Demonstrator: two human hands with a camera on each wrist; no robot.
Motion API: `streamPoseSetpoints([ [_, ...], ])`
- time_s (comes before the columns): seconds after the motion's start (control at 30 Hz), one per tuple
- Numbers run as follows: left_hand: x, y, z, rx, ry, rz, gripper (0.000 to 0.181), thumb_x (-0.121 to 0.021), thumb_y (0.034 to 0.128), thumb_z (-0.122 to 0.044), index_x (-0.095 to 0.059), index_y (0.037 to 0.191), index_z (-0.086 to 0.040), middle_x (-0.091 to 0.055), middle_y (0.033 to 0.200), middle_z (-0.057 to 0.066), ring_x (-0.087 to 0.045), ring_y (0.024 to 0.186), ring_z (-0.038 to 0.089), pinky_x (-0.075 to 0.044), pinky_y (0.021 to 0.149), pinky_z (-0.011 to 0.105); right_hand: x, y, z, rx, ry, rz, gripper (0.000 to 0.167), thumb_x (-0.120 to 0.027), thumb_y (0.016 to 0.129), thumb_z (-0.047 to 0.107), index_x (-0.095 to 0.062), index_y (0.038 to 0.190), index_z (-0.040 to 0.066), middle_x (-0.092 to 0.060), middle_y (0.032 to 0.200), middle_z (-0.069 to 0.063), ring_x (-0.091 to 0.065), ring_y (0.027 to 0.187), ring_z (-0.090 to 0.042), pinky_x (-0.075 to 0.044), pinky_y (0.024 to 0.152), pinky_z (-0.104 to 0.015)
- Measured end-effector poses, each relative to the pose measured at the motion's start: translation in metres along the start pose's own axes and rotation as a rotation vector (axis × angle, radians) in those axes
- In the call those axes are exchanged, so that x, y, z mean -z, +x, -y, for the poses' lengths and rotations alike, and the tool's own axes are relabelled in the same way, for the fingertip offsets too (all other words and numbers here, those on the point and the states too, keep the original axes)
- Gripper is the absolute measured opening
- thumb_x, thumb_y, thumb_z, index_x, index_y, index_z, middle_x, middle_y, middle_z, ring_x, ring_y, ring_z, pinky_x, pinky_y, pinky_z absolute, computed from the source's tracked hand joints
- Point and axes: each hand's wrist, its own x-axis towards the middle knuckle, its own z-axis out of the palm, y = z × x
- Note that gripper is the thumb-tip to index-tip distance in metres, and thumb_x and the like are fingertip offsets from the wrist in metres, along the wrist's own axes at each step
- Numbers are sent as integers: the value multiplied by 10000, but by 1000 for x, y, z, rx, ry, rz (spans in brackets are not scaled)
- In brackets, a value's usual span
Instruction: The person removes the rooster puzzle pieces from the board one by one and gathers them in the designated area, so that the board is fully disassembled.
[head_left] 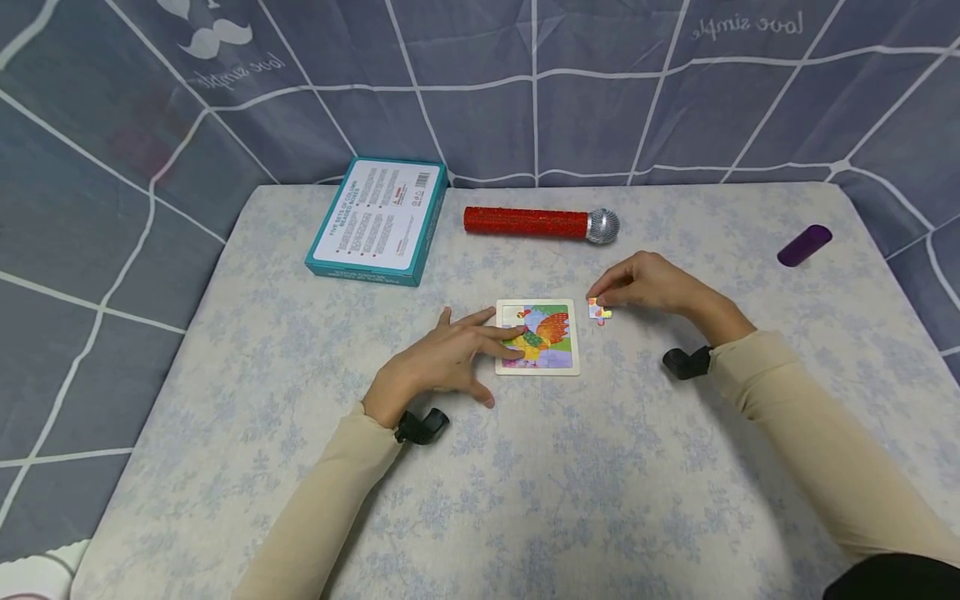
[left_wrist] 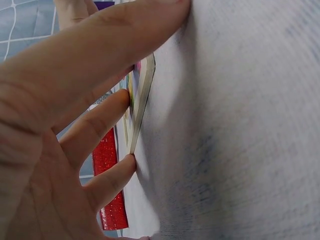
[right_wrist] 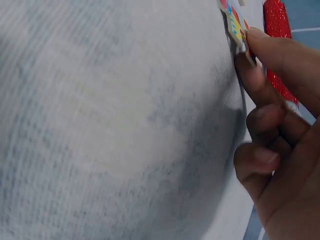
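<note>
A small jigsaw puzzle [head_left: 555,339] with a colourful bird picture lies in a pale square frame [head_left: 576,358] at mid-table. Its upper left part shows a pale patch. My left hand [head_left: 450,354] rests on the puzzle's left side with spread fingers; in the left wrist view some fingertips touch the frame's edge [left_wrist: 143,107]. Just right of the frame, my right hand [head_left: 651,285] pinches a puzzle piece [head_left: 597,311] between thumb and forefinger. That piece [right_wrist: 237,27] is tilted close to the cloth in the right wrist view, the other fingers curled.
Behind the puzzle lies a red glittery microphone [head_left: 525,222] with a silver head. A teal box [head_left: 378,218] is at the back left, a purple cylinder [head_left: 805,245] at the far right. A patterned cloth [head_left: 570,492] covers the table; grid-patterned curtains [head_left: 480,125] hang around it.
</note>
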Motion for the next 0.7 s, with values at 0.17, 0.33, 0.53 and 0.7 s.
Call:
streamPoseSetpoints([
  [0.17,1,1,0,-5,9,-3,729,-917,652,-325,-645,1324,-252,-375,1538,-120,-95,1504,228,29,1080,726,-3,1,4,52,-91,-27,124,-715,870,53,-769,963,114,-646,800,-30,-510,759,-192,-405,658,-309],
  [0.33,1,1,1,-1,-2,-2,730,-918,653,-315,-643,1326,-258,-376,1539,-117,-97,1504,223,38,1083,719,-3,3,4,63,-128,-38,128,-719,858,34,-768,933,126,-609,741,-9,-528,741,-170,-411,654,-299],
  [0.53,0,1,1,8,-2,1,733,-918,657,-316,-637,1333,-266,-382,1536,-121,-98,1503,211,35,1090,711,-2,4,5,84,-144,-36,126,-709,864,36,-770,921,131,-602,729,0,-505,709,-150,-395,626,-269],
  [0.7,0,1,0,11,-11,2,721,-917,660,-316,-645,1325,-259,-390,1533,-115,-97,1503,213,39,1091,709,-3,4,9,80,-148,-73,77,-713,865,64,-750,903,121,-598,719,-4,-509,677,-157,-394,606,-272],
])
